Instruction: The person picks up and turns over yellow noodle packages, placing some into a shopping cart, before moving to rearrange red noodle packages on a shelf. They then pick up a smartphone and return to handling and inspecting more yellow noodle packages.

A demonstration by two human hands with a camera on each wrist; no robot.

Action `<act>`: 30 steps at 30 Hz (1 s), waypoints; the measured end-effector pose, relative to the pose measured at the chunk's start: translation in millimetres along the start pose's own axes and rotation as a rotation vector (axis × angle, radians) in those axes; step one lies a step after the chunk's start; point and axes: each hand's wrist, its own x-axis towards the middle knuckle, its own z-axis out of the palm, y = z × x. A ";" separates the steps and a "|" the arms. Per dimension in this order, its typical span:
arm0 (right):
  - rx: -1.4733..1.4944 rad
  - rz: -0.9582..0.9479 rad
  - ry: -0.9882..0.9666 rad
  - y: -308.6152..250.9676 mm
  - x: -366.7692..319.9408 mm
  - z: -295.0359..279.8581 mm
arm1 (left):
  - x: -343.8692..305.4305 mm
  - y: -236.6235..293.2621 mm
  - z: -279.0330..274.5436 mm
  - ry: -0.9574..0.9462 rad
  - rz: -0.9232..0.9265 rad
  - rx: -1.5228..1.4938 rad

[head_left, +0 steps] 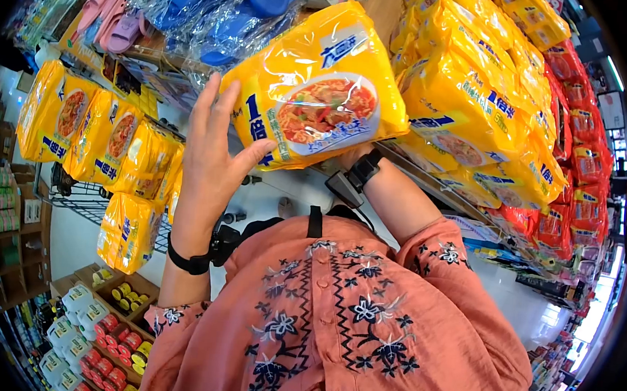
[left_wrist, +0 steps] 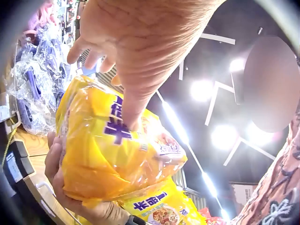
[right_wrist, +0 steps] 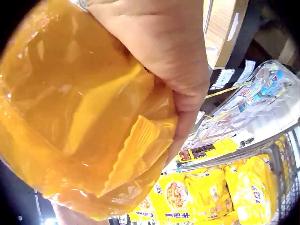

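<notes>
A yellow multipack of instant noodles (head_left: 321, 87), with a noodle bowl printed on its front, is held up before the person's chest. The right hand (right_wrist: 159, 42) grips it from underneath and behind; in the head view that hand is mostly hidden by the pack. Fingers of the right hand show curled round the pack's lower edge in the left wrist view. The left hand (head_left: 210, 163) is at the pack's left end, its fingers spread and fairly straight. Its thumb (left_wrist: 133, 117) touches the wrapper. The pack is tilted, its seamed end (right_wrist: 136, 150) facing the right wrist camera.
Matching yellow packs (head_left: 473, 98) are stacked on a shelf at the right, with red packs (head_left: 578, 156) beyond. Several more yellow packs (head_left: 99, 137) lie in a wire cart (head_left: 87, 207) at the left. Plastic-wrapped blue slippers (head_left: 227, 33) are piled ahead.
</notes>
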 end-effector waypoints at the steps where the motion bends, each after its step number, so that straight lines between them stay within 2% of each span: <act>1: 0.150 0.061 -0.184 0.7 5.7 -8.5 | 1.3 8.1 -3.3 0.027 0.022 -0.007; 3: 0.440 0.188 -0.563 2.7 25.8 -33.8 | 1.6 14.6 -7.3 0.011 0.015 -0.043; 7: 0.345 0.190 -0.426 -1.4 19.0 -26.3 | 3.2 27.8 -14.4 0.005 -0.020 -0.191; 12: 0.116 -0.076 -0.319 5.2 16.3 -26.2 | -5.0 38.2 -20.3 -0.103 -0.261 -0.676; 14: 0.324 0.048 -0.441 1.0 14.5 -26.0 | -5.5 36.7 -21.9 -0.164 -0.252 -0.753; 15: 0.219 0.055 -0.383 5.5 19.2 -30.1 | -6.9 38.8 -24.0 -0.175 -0.265 -0.769; 16: 0.259 0.122 -0.582 7.0 19.6 -28.3 | -8.0 41.4 -26.1 -0.186 -0.272 -0.787; 18: -0.106 0.041 -0.429 10.0 15.0 -30.8 | -9.8 45.7 -36.0 -0.236 -0.349 -0.770; 21: -0.183 -0.112 -0.335 7.2 -13.2 -6.1 | -10.6 52.5 -48.6 -0.162 -0.439 -1.034; 22: -0.179 -0.173 -0.334 8.7 -17.0 -2.0 | -11.0 50.4 -55.7 -0.161 -0.418 -1.040; 23: -0.225 -0.187 -0.273 3.8 -20.7 6.2 | -10.9 47.9 -59.9 -0.102 -0.434 -1.012; 24: -0.265 -0.198 -0.210 -4.1 -26.2 14.1 | -7.3 45.8 -70.6 -0.120 -0.411 -1.050; 25: -0.277 -0.233 -0.241 -14.5 -40.7 30.0 | -3.6 45.3 -76.0 -0.070 -0.373 -1.086; 26: -0.246 -0.222 -0.244 -24.6 -49.7 39.7 | -1.9 49.9 -77.3 0.082 -0.376 -1.042; 28: -0.308 -0.244 -0.188 -45.4 -76.3 61.3 | 11.7 44.1 -86.6 0.082 -0.283 -1.177; 30: -0.423 -0.268 -0.151 -70.0 -103.5 80.3 | 30.9 40.1 -93.9 0.027 -0.276 -1.293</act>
